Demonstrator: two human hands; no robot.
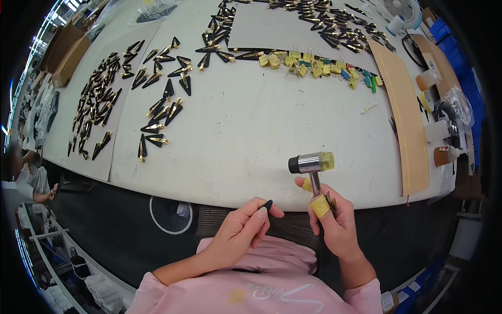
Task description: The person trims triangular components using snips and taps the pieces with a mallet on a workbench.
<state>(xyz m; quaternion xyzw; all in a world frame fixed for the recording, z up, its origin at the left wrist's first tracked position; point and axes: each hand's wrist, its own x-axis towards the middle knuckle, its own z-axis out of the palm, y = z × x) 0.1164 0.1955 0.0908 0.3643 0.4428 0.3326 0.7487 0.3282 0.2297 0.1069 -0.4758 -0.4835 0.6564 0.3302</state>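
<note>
My left hand [243, 227] is closed in a pinch, low in front of the table edge. The dark tip of a black hair clip [268, 204] pokes out between thumb and fingers; the rest of it is hidden. To the right, my right hand [339, 222] grips a small two-faced mallet [312, 163], held upright. Its metal head has one black face and one clear yellow face, and yellow tape wraps the handle. Something small and dark also shows by the fingers of that hand, too covered to name. On the white table [235, 141] lie many black, pointed hair clips [167, 112] with gold-coloured metal parts.
Yellow binder clips [314, 67] line a board's edge at the far side. A long tan board [402, 125] lies at the right, with bottles [444, 155] beyond it. A small fan [400, 13] stands at the back right. Another person [34, 178] is at far left.
</note>
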